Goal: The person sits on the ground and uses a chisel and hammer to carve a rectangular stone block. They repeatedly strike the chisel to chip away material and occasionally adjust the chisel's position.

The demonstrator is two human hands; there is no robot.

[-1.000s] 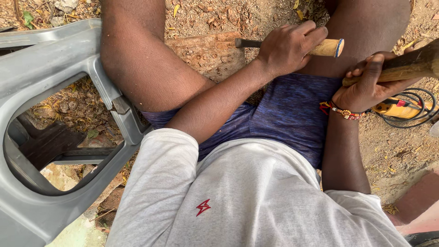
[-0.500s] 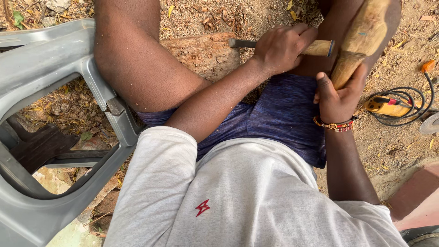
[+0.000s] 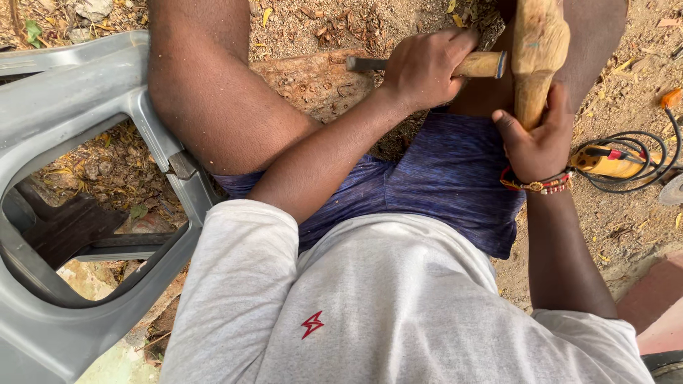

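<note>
Grey plastic chair (image 3: 85, 107) and thigh (image 3: 213, 99) crowd the wood block (image 3: 313, 78).

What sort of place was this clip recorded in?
Probably an outdoor woodcarving spot: bare dirt ground strewn with wood chips, a rough reddish wood block being chiselled, a yellow corded power tool lying in the dirt, and a grey plastic chair beside the seated person.

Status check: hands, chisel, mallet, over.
Left hand gripping chisel, blade toward the wood block. Right hand holds mallet upright beside chisel butt. Nothing between them.
</note>
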